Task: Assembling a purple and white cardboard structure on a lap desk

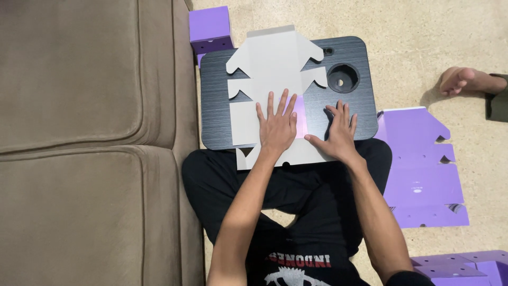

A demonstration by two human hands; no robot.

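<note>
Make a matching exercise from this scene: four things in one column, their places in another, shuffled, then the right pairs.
1. left hand
2. right hand
3. purple flat sheets
4. folded purple box

A. on the floor beyond the lap tray, beside the sofa
B. flat on the grey cardboard cutout
C. on the floor to the person's right
D. on the dark lap tray, thumb on the cutout's edge

Pairs: 1-B, 2-D, 3-C, 4-A

We see 1 flat, unfolded cardboard box blank, its pale grey-white inner face turned up, with notched flaps along both long edges. It lies lengthwise across the dark tabletop, its near end hanging over the edge toward the lap. 1 narrow side panel near its middle is folded over, showing the purple outer face. The blank lies flat, uncreased elsewhere.
</note>
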